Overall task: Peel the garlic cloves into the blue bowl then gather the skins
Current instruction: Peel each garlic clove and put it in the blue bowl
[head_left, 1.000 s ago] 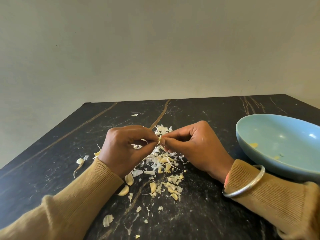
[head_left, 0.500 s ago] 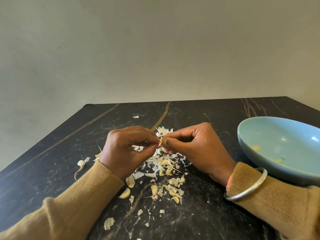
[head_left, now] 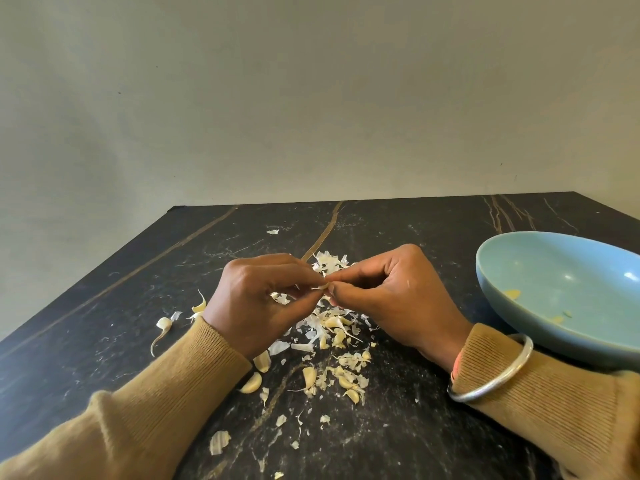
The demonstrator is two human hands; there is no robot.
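Hardly anything is shifting since half a second ago: both hands are staying raised just above the middle of the dark, veined tabletop (head_left: pixel 415 427), fingertips meeting as before. The left hand (head_left: pixel 256 303) and the right hand (head_left: pixel 398 299) are each curling their fingers (head_left: pixel 304 271) and thumb tightly inward, pinching one small pale garlic clove (head_left: pixel 321 286) between them; only a sliver of it is showing, so how much skin is remaining on it cannot be told. Directly beneath the hands a loose scatter of papery white skins (head_left: pixel 332 327) is lying on the tabletop, mixed with yellowish bits. Two whole cloves (head_left: pixel 252 383) are sitting just beside the left wrist, and another clove with a long thin tail (head_left: pixel 162 323) is lying further left, apart from the heap. The blue bowl (head_left: pixel 571 258) is resting on the tabletop to the right, near the right forearm, holding only a few small yellow fragments (head_left: pixel 512 293). Mustard-coloured sleeves (head_left: pixel 156 410) are covering both arms, and a silver bangle (head_left: pixel 495 382) is circling the right cuff. A plain pale wall (head_left: pixel 311 98) is filling the background.
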